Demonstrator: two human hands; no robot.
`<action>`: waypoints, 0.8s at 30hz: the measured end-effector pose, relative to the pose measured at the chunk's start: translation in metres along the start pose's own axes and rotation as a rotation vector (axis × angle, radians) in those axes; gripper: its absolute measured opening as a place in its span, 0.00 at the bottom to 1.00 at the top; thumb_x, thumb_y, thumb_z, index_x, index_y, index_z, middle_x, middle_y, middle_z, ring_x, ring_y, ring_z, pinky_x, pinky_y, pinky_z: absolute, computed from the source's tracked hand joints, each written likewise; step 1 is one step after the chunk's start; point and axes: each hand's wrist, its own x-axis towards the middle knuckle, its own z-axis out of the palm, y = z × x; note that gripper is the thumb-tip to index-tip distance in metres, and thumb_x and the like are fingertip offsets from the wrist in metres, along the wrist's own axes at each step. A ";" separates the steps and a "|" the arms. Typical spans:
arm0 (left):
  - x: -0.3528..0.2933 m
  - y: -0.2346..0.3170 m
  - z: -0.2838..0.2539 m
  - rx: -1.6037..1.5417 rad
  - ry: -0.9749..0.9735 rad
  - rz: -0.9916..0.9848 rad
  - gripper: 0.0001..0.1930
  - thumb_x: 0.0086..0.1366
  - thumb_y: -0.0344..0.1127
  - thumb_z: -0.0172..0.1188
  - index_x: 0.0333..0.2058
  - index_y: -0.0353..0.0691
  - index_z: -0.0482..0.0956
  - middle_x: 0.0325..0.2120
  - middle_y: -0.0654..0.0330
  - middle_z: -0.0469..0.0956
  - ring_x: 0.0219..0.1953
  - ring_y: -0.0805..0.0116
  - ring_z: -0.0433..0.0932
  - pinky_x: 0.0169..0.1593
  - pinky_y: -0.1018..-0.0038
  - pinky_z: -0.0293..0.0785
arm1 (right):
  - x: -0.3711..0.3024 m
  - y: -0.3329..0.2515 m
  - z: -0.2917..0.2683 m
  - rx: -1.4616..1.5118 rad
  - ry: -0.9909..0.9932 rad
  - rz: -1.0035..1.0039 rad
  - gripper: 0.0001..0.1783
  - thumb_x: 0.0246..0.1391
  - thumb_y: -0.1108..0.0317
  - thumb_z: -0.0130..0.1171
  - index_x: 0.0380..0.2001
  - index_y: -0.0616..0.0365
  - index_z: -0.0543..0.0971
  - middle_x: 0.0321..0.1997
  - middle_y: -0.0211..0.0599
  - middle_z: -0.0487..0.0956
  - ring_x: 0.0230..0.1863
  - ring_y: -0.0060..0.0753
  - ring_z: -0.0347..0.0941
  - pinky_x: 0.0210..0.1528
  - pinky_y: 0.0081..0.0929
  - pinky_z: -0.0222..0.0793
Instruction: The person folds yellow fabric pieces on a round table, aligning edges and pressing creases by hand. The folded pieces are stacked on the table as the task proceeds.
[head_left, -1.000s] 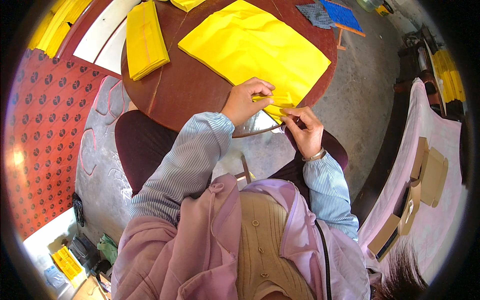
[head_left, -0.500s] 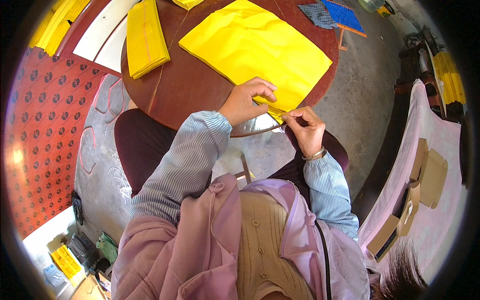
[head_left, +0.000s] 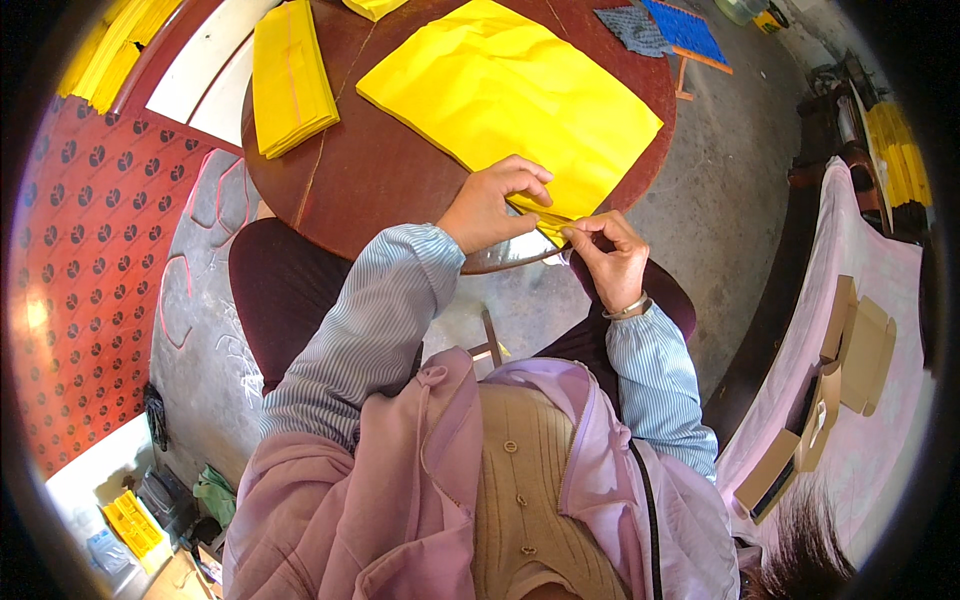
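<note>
A large piece of yellow fabric-like sheeting point(head_left: 515, 90), apparently in layers, lies slantwise on the round brown table point(head_left: 400, 180). Its near corner reaches the table's front edge. Over that near end is my left hand point(head_left: 490, 205), its fingers curved and thumb held apart from them. My right hand point(head_left: 612, 260) pinches the corner of the sheeting between thumb and forefinger, just right of the left hand. What lies directly under the left fingers is partly hidden.
Left on the table is a folded yellow stack point(head_left: 292, 80); another yellow piece point(head_left: 375, 8) lies at the far edge. A small blue-topped stand point(head_left: 690, 35) is beyond the table's right side. Opened cardboard boxes point(head_left: 865, 355) rest on a pink cloth point(head_left: 780, 420) at right.
</note>
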 end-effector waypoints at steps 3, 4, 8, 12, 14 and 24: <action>-0.001 0.003 0.004 0.035 0.027 -0.013 0.12 0.57 0.25 0.72 0.40 0.40 0.85 0.54 0.57 0.82 0.56 0.61 0.82 0.59 0.69 0.79 | 0.000 0.002 0.000 0.002 0.001 -0.003 0.08 0.54 0.77 0.77 0.35 0.64 0.87 0.32 0.32 0.83 0.31 0.21 0.78 0.35 0.22 0.74; -0.001 0.004 0.006 0.047 0.040 -0.002 0.12 0.57 0.25 0.73 0.40 0.40 0.85 0.53 0.57 0.83 0.55 0.61 0.82 0.58 0.69 0.79 | 0.000 0.002 0.001 0.003 0.000 -0.010 0.08 0.54 0.77 0.77 0.36 0.64 0.87 0.32 0.32 0.83 0.31 0.21 0.78 0.35 0.22 0.74; -0.003 0.005 0.012 0.088 0.085 -0.016 0.11 0.58 0.26 0.74 0.40 0.39 0.84 0.52 0.56 0.83 0.52 0.62 0.84 0.56 0.70 0.80 | -0.002 0.004 0.001 -0.002 -0.016 -0.035 0.09 0.54 0.77 0.76 0.37 0.63 0.85 0.34 0.32 0.82 0.32 0.21 0.78 0.36 0.22 0.75; 0.001 0.001 0.013 -0.007 0.120 -0.111 0.09 0.61 0.26 0.74 0.39 0.38 0.84 0.51 0.54 0.84 0.52 0.62 0.84 0.57 0.71 0.80 | -0.004 0.003 0.000 -0.026 -0.015 -0.011 0.10 0.53 0.78 0.76 0.38 0.61 0.85 0.35 0.31 0.82 0.33 0.22 0.79 0.36 0.21 0.76; 0.004 -0.002 0.013 -0.069 0.127 -0.118 0.09 0.62 0.26 0.73 0.39 0.37 0.84 0.51 0.53 0.84 0.52 0.62 0.84 0.57 0.71 0.80 | -0.004 0.002 -0.001 -0.022 -0.015 -0.068 0.12 0.53 0.77 0.77 0.40 0.61 0.86 0.35 0.31 0.82 0.34 0.23 0.80 0.36 0.21 0.76; 0.005 -0.010 0.008 -0.191 0.073 -0.127 0.08 0.65 0.25 0.71 0.42 0.35 0.83 0.51 0.54 0.83 0.54 0.64 0.83 0.60 0.71 0.80 | -0.002 -0.006 -0.007 -0.078 -0.080 -0.040 0.08 0.55 0.75 0.76 0.39 0.61 0.90 0.36 0.34 0.86 0.37 0.29 0.81 0.42 0.26 0.76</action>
